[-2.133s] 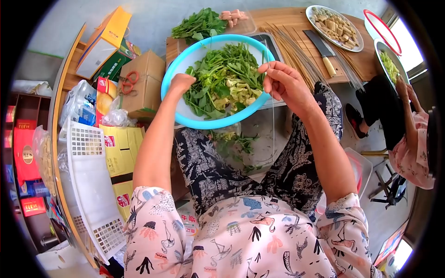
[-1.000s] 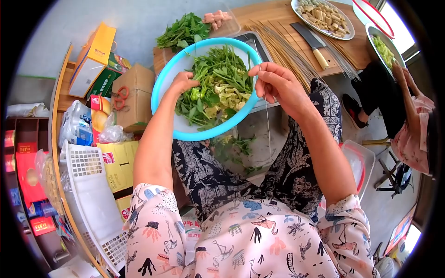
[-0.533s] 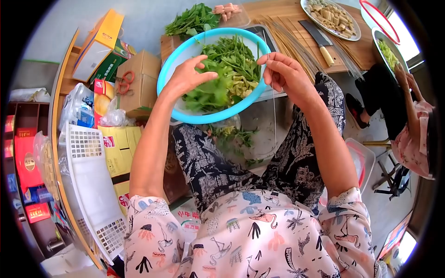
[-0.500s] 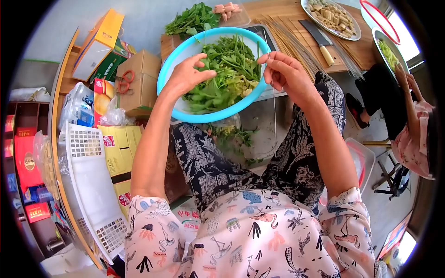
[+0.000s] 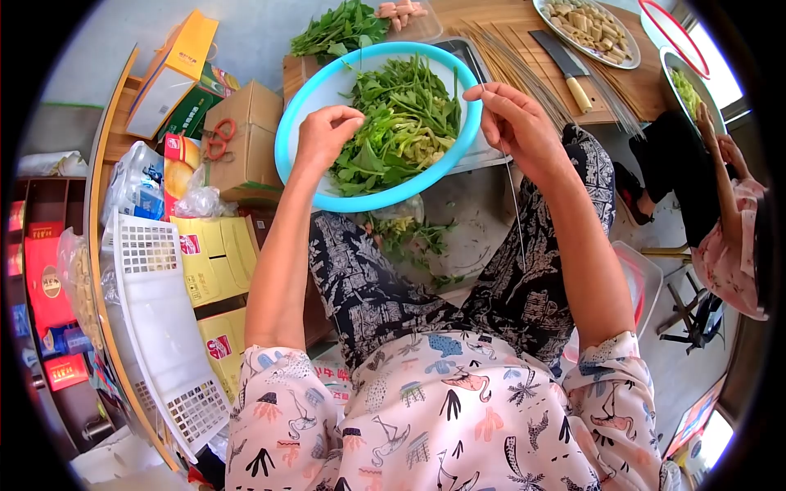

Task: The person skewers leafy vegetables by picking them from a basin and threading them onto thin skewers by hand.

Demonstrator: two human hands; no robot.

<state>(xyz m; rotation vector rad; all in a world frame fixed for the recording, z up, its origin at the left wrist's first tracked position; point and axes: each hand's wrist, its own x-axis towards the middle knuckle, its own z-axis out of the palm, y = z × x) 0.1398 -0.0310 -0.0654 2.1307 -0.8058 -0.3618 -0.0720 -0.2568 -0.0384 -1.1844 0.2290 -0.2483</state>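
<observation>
My right hand (image 5: 517,127) pinches a thin skewer (image 5: 516,204) beside the basin's right rim. The skewer's long end hangs down in front of my trouser leg. Over the left side of the basin, my left hand (image 5: 323,139) is closed, thumb and fingertips together; whatever may be between them is too small to make out. The white basin with a light blue rim (image 5: 368,202) appears to rest at my knees. Leafy green vegetables (image 5: 401,114), with paler yellowish pieces near the front, fill its middle and right.
Behind the basin, a wooden table holds more greens (image 5: 340,31), pink pieces (image 5: 399,14), loose skewers (image 5: 512,69), a cleaver (image 5: 565,65) and a plate of food chunks (image 5: 594,33). Another person's hands (image 5: 720,143) are at a bowl, right. Boxes and a white rack (image 5: 168,327) stand left.
My left hand has gone from spread fingers to a closed pinch. My right hand has shifted slightly right, and the skewer now slants more.
</observation>
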